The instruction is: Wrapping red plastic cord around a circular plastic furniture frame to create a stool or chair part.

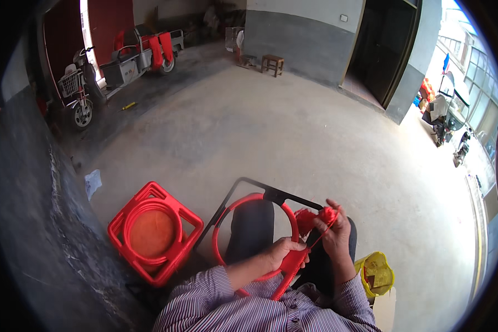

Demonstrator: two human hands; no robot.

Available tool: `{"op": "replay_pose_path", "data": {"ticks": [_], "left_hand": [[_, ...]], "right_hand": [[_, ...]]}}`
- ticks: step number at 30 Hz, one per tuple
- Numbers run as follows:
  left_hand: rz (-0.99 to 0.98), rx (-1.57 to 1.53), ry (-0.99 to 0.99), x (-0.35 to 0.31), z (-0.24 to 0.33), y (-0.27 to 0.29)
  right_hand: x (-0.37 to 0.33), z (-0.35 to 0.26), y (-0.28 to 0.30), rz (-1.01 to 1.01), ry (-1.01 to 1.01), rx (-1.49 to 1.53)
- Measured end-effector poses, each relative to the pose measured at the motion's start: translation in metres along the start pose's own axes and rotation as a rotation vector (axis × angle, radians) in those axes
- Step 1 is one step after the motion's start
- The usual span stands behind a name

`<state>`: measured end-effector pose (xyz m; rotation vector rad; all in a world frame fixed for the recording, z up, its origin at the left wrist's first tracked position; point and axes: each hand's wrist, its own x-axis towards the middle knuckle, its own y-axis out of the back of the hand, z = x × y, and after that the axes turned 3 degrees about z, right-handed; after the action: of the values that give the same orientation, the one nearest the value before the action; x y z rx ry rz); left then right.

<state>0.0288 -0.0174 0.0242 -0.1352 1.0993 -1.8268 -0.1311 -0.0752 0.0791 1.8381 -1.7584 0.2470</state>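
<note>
Over my lap lies a square frame with bare black bars (221, 212) and a red ring (216, 239) inside it. Red covering reaches round most of the ring and over the near corner. My left hand (285, 253) is closed round the ring's right side, thumb on top. To its right, my raised right hand (337, 237) pinches a small bundle of red cord (328, 214), its fingers bent. A thin strand runs from the bundle down toward the ring by my left hand. More red material (304, 220) hangs between the ring and my right hand.
Red square frames with round openings (149, 191) are stacked at my left, beside the grey wall (33, 221). A yellow container (390, 271) stands at my right. Farther off are a wooden stool (272, 62), a three-wheeled cart (122, 72) and a bike with a basket (70, 84).
</note>
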Motion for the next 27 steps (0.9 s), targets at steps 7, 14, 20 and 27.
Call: {"op": "replay_pose_path", "data": {"ticks": [7, 14, 20, 27], "left_hand": [[0.113, -0.158, -0.051, -0.005, -0.015, 0.013], [0.154, -0.145, -0.003, -0.003, -0.015, 0.027], [0.242, -0.1, -0.079, 0.008, 0.001, 0.03], [0.326, -0.057, -0.044, 0.013, -0.004, 0.028]], "right_hand": [[-0.014, -0.03, 0.062, -0.697, -0.248, -0.389], [-0.09, 0.015, 0.12, 0.047, -0.672, 0.911], [-0.097, 0.07, 0.193, 0.343, -0.707, 1.019], [-0.183, 0.087, 0.131, -0.148, -1.09, 0.153]]}}
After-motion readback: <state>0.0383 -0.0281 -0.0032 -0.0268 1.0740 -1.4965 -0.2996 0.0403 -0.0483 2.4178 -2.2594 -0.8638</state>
